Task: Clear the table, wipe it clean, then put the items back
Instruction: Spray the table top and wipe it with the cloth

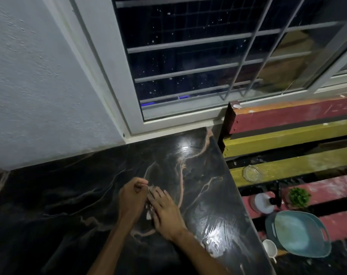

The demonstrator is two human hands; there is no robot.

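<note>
Judging by its crumpled, whitish look, a small soft wipe (149, 212) is bunched between both hands near the middle of the dark marble table (69, 205); it should be light and limp, best gathered into a wad. The left hand (131, 197) is curled, fingertips pinching it; the right hand (164, 210) is pressed flat. Set aside on the slatted bench (287, 169) to the right are a glass dish (250, 173), teal basin (299, 234) and white cup (269, 248).

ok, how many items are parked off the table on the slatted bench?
5 visible: glass dish on the yellow slat, white-capped bottle and green plant on the pink slat, teal tray nearer, white cup beside it. Dark gaps between slats may hide more.
</note>
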